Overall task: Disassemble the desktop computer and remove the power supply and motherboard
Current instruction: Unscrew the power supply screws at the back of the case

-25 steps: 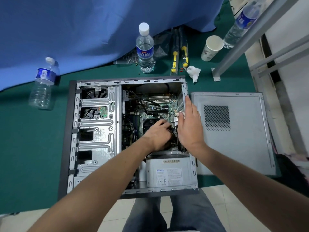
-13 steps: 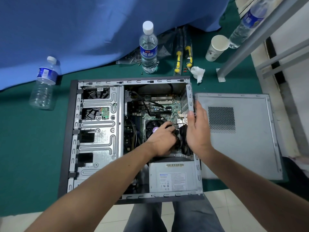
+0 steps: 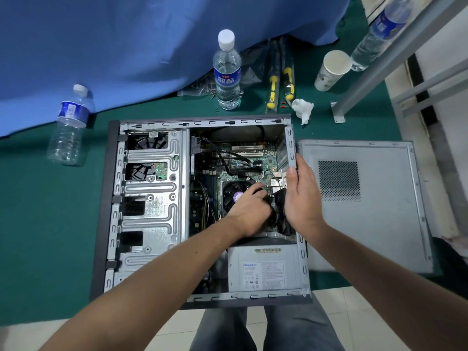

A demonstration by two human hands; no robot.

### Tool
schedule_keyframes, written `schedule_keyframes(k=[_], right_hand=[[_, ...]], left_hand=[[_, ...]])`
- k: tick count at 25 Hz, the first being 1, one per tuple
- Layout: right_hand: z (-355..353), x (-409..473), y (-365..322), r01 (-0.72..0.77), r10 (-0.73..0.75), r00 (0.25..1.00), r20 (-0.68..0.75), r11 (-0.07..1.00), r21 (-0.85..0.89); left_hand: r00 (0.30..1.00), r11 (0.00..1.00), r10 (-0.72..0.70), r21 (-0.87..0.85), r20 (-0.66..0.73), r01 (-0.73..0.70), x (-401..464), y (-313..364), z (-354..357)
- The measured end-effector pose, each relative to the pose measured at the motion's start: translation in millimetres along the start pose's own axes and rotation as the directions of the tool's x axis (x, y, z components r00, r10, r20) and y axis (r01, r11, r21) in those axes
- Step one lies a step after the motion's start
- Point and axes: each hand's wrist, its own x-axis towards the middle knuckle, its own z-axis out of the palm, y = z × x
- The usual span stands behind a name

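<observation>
Mid-frame, left hand [image 3: 249, 211] grips the black rear fan [image 3: 279, 214] inside the case [image 3: 149, 211]; right hand [image 3: 301, 198] (fingers straight) rests against the case's edge.

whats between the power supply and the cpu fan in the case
In the head view, the left hand reaches in between the power supply and the cpu fan, covering the fan's near edge.
</observation>
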Motion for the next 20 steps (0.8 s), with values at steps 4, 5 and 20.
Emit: schedule_keyframes(k=[4, 5, 20], right_hand=[[-0.9, -0.6, -0.1, 0.015, -0.015, 1.0, 0.005, 1.0, 0.004], [-1.2, -0.5, -0.3, 0.017, -0.017, 1.0, 0.005, 1.0, 0.006], [-1.7, -0.1, -2.8, 0.027, -0.027, 1.0, 0.003, 0.999, -0.031]], left_hand=[[0.999, 0.999, 0.036, 0.017, 0.001, -0.036, -3.4, -2.0, 1.1], [0.999, 0.999, 0.04, 0.018, -0.006, -0.04, -4.1, -2.1, 2.1], [0.998, 0.998, 0.065, 0.025, -0.015, -0.065, -5.0, -5.1, 0.4]])
